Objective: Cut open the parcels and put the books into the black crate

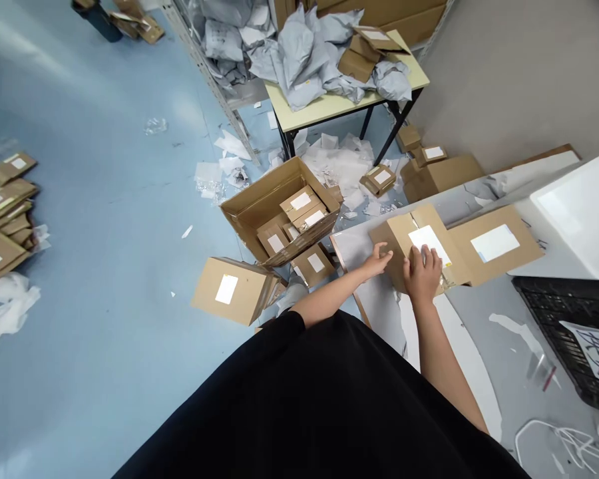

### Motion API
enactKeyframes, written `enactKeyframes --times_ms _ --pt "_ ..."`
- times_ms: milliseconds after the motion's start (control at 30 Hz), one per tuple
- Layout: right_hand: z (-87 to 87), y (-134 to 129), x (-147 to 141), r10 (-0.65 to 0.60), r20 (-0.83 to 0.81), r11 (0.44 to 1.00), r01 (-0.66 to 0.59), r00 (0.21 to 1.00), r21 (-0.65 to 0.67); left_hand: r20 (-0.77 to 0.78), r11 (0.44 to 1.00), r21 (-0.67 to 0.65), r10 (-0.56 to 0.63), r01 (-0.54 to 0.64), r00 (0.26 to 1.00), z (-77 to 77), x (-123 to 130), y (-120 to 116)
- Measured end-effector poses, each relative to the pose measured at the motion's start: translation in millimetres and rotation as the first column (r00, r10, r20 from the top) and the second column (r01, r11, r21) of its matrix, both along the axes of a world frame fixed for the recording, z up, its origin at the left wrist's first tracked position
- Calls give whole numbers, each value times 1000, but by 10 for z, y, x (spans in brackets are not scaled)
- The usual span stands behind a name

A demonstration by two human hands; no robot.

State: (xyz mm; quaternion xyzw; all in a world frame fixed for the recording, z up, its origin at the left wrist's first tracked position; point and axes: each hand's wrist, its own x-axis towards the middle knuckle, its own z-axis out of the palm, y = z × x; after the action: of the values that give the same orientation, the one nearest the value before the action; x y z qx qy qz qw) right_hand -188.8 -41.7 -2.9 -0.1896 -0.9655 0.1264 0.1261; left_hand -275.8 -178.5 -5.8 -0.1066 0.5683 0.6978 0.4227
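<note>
A cardboard box [397, 249] with a white label [430, 243] sits on the grey worktable in front of me. My right hand [423, 274] lies on its top, fingers stretched across the label's lower part. At the box's left side is my left hand [378, 261], thumb and fingers apart; whether it presses on the cardboard I cannot tell. Just right of this box, a flatter cardboard box [516, 229] carries another white label [494, 243].
Left of the worktable [385, 319], a large open carton [244, 207] holds several small labelled boxes. Another box [219, 291] is beside it. Grey mailer bags [297, 53] cover a yellow table [299, 116]. A black crate [554, 313] and white cable [562, 432] lie at right.
</note>
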Motion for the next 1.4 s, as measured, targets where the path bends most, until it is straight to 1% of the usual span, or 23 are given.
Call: enactKeyframes --times_ms 67,167,200,267,333,400,500,567,667,767,833,900,967,1033,1133,1233,1333,1400 --pt "15 -86 -57 19 -24 999 -20 1000 -36 -2 1000 0 10 -10 1000 -63 -114 -171" --pt "16 -337 -301 142 -41 982 -146 989 -120 -27 999 -3 48 -48 998 -194 -352 -554" --pt "0 -451 -426 187 -44 970 -192 981 -147 -44 997 -12 71 -71 997 -244 -446 -710" --pt "-70 -708 -722 259 -55 943 -265 964 -201 -61 986 -52 157 -160 986 -350 -643 -1052" --pt "-197 -976 -1048 299 -68 913 -306 952 -270 -52 964 -88 248 -252 967 -466 -844 -1416" --pt "-375 -1225 -1377 318 -60 879 -318 946 -356 -46 933 -124 336 -339 941 -595 -1041 -1781" --pt "-720 -1531 -1859 323 -2 836 -287 946 -467 -33 881 -171 443 -442 896 -835 -1321 -2280" --pt "-987 -1700 -2180 322 46 816 -252 946 -520 -6 848 -202 500 -491 866 -1034 -1502 -2554" --pt "-1425 -1938 -2668 313 120 789 -188 942 -586 35 802 -263 564 -537 825 -1390 -1772 -2862" --pt "-1894 -2158 -3135 298 187 763 -116 936 -636 41 775 -328 583 -540 811 -1810 -2042 -3063" --pt "-2221 -2265 -3418 292 233 756 -74 928 -651 32 763 -362 584 -535 811 -2132 -2220 -3146" --pt "-2566 -2318 -3681 292 272 768 -56 917 -638 21 752 -392 583 -530 812 -2494 -2396 -3188" --pt "-2934 -2309 -3937 301 294 792 -66 907 -607 16 742 -418 582 -523 813 -2903 -2564 -3185" --pt "-3326 -2244 -4194 300 320 824 -74 899 -562 26 747 -428 574 -510 819 -3349 -2718 -3137" --pt "-3922 -2074 -4583 271 392 881 -62 879 -470 38 754 -423 569 -503 821 -4035 -2925 -3009" --pt "-4461 -1876 -4927 235 443 933 -73 865 -352 5 717 -433 608 -547 794 -4657 -3113 -2870" --pt "-4891 -1713 -5139 239 435 953 -123 868 -277 2 683 -424 658 -595 753 -5168 -3282 -2768" --pt "-5107 -1654 -5188 255 420 951 -149 871 -270 1 674 -412 673 -613 740 -5444 -3374 -2716"
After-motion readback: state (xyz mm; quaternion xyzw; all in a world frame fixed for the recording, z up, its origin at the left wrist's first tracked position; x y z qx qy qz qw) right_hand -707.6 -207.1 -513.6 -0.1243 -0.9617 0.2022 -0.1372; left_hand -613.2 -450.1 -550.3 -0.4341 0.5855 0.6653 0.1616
